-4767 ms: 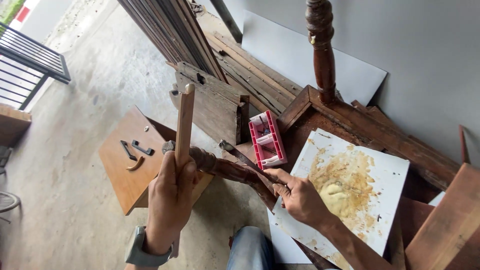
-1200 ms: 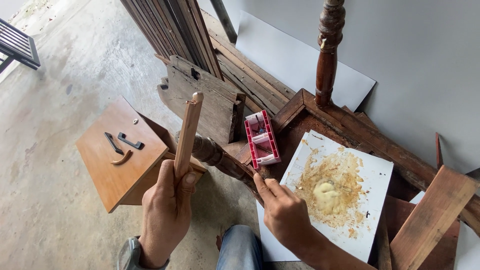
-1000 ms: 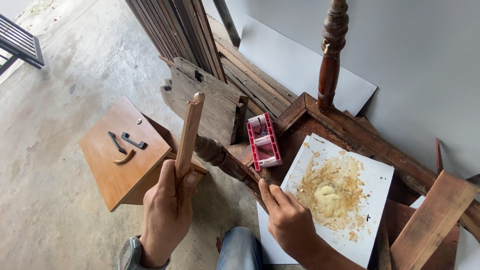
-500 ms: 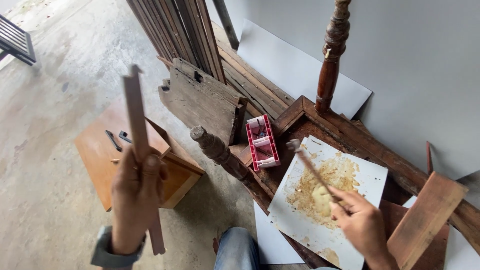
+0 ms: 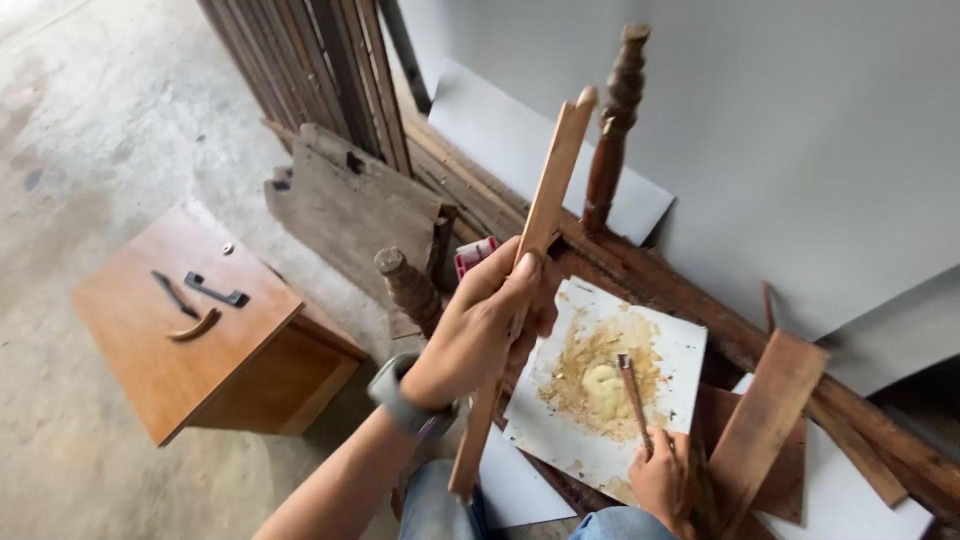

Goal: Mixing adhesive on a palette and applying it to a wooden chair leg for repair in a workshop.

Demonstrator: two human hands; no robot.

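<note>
My left hand (image 5: 480,325) grips a long thin wooden slat (image 5: 545,205) near its middle and holds it tilted over a white board (image 5: 675,345) smeared with yellowish putty (image 5: 600,378). My right hand (image 5: 662,480), low at the frame's bottom, holds a thin wooden stick (image 5: 633,388) whose tip rests in the putty. A dark turned wooden leg (image 5: 408,288) pokes up just left of my left hand.
A small brown wooden cabinet (image 5: 140,340) with dark metal handles (image 5: 215,292) on top stands at left on the concrete floor. A red and white pack (image 5: 474,255) lies behind my hand. Turned post (image 5: 612,120), planks (image 5: 765,425) and old boards (image 5: 345,205) lean along the grey wall.
My left hand has swung the slat from the left over to the white board. My right hand has dropped lower, with the stick's tip now in the putty. The view has shifted right.
</note>
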